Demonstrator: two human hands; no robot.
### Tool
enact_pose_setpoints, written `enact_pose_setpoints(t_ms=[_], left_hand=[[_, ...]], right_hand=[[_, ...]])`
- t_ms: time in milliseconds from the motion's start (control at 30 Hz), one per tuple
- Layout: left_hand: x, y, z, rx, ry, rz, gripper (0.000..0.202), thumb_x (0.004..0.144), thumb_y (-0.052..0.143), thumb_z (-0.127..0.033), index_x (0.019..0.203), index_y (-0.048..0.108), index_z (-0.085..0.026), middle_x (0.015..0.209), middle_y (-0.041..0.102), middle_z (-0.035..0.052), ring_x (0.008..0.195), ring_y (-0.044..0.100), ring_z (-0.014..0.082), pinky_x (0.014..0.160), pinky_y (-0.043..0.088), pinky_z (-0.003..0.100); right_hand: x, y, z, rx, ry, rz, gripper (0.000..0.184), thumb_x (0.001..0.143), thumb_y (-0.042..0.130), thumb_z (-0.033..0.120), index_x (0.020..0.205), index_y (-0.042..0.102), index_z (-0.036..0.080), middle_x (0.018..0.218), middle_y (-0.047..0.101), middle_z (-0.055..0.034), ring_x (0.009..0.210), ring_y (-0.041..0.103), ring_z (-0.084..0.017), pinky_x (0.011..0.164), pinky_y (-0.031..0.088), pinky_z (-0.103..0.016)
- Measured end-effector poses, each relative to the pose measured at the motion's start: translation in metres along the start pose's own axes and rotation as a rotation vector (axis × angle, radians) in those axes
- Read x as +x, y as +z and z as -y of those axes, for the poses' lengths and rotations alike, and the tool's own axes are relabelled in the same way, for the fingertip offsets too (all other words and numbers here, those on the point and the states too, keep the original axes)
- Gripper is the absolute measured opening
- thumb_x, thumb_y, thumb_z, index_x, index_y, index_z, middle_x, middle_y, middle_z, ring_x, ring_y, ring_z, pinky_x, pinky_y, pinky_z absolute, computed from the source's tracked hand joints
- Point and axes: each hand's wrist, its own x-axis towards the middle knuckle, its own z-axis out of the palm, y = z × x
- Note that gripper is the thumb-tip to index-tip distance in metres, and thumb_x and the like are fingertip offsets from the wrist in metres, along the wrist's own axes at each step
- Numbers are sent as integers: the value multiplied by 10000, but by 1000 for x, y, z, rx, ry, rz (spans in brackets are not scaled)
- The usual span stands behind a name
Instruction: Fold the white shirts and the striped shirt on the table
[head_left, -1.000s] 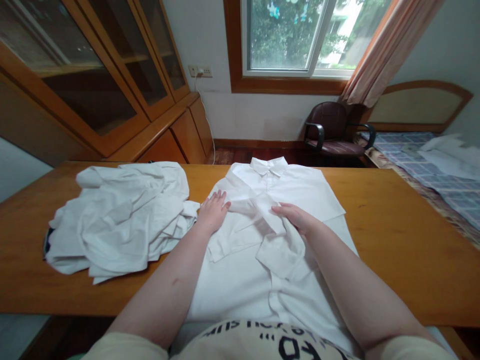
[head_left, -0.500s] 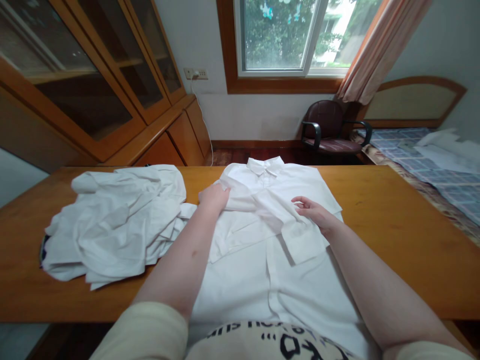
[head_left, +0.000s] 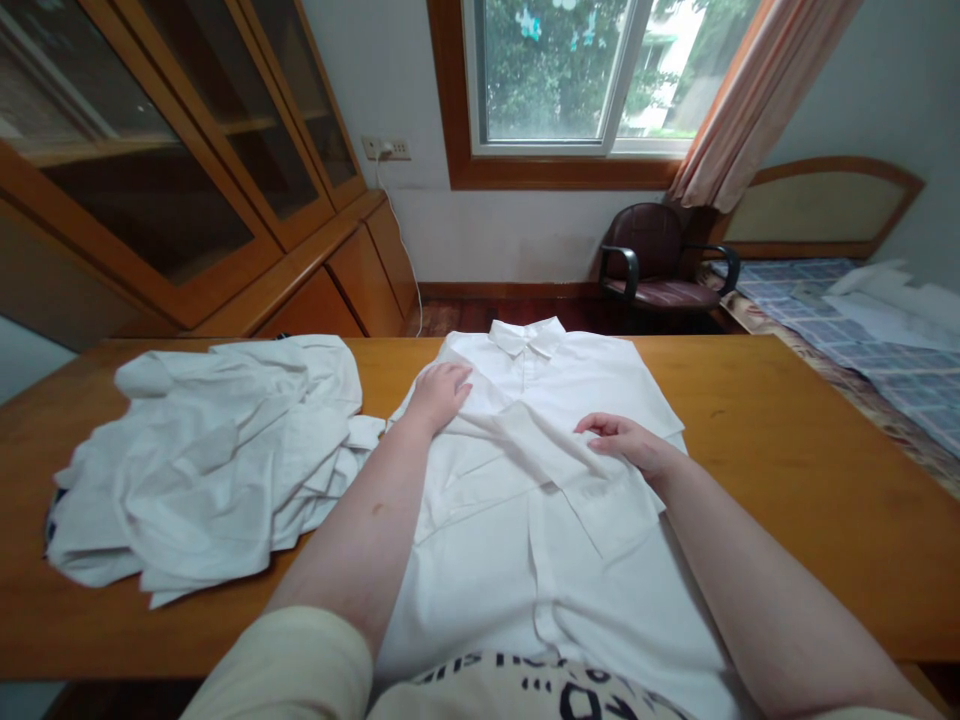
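Observation:
A white collared shirt (head_left: 517,590) lies front up in front of me, collar at the far end and hem toward my body. Both sleeves are folded inward across its front; the upper sleeve (head_left: 607,505) slants down to the right, its cuff near the shirt's right edge. On the shirt's left shoulder side, my left hand (head_left: 441,396) rests flat, fingers spread and pressing the cloth. My right hand (head_left: 626,442) touches the upper sleeve from the right, fingers loosely bent and apart; its fingertips partly hide the cloth under them.
A loose heap of white clothing (head_left: 202,460) lies at the left on the wooden table (head_left: 780,480). Beyond the table stand a glass-door cabinet (head_left: 292,220), a brown armchair (head_left: 649,250) and a bed (head_left: 825,310) with a checked sheet.
The upper sleeve, raised and creased before, now lies flatter across the shirt. My left hand has loosened from its grip on the cloth and spread out; my right hand has lowered slightly.

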Motion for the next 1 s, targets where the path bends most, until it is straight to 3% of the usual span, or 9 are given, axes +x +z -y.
enact_pose_setpoints(t_ms=[67,167,433,567,667,733,800,900,1000], left_hand=[[2,7,3,85,-78,84,532,898,420,-429,1359,480,-169,1443,437,121,1321,385,288,1101,267,409],[3,15,9,152,-162,181,625,928,314,-472,1443,351,-120,1525,288,151,1401,259,282,1134,200,421],[7,10,15,190,-440,193,705,902,238,-552,1488,252,-159,1563,175,128,1426,172,316,1118,216,520],[24,4,12,214,-512,226,665,882,296,-558,1421,400,-181,1515,316,138,1376,277,381,1074,235,602],[39,8,9,244,-357,155,638,895,322,-505,1375,448,-104,1496,340,173,1392,259,335,1115,216,505],[45,13,9,227,-238,151,638,907,318,-487,1417,383,-110,1529,280,148,1417,209,291,1135,188,461],[47,19,12,198,-212,155,619,915,313,-484,1433,359,-147,1536,276,123,1418,212,276,1136,186,457],[49,20,21,169,-291,37,564,906,373,-450,1388,428,-163,1496,352,142,1372,308,296,1098,271,444],[54,11,35,83,-539,-112,503,883,430,-411,1313,508,-163,1354,513,178,1236,472,331,984,400,458]], right_hand=[[-3,-1,0,20,-9,29,443,608,778,261,1016,612,212,788,663,4,599,608,-140,535,462,-244],[-4,-3,-1,2,-60,-3,478,595,782,217,1044,618,214,777,656,16,571,587,-112,520,447,-217],[4,-1,-5,-89,-68,-60,442,671,761,326,1067,613,200,791,669,-6,611,616,-144,530,460,-237],[6,0,-5,-95,-77,-66,428,677,763,350,1049,623,191,796,672,-8,630,622,-144,544,471,-238],[7,-3,-7,-81,-80,-51,424,680,765,349,1051,628,196,813,678,-10,642,629,-147,562,490,-249],[9,-5,-9,-72,-79,-42,422,682,763,355,1053,630,201,831,685,-15,644,635,-152,567,498,-257],[11,-7,-12,-72,-88,-43,418,680,764,358,1046,635,203,840,690,-18,645,637,-152,569,498,-257],[14,-9,-14,-86,-103,-48,407,685,761,356,1043,639,206,841,691,-14,655,637,-150,576,492,-252],[15,-9,-15,-99,-109,-52,401,695,754,362,1048,637,209,821,687,-7,647,629,-147,568,480,-247]])
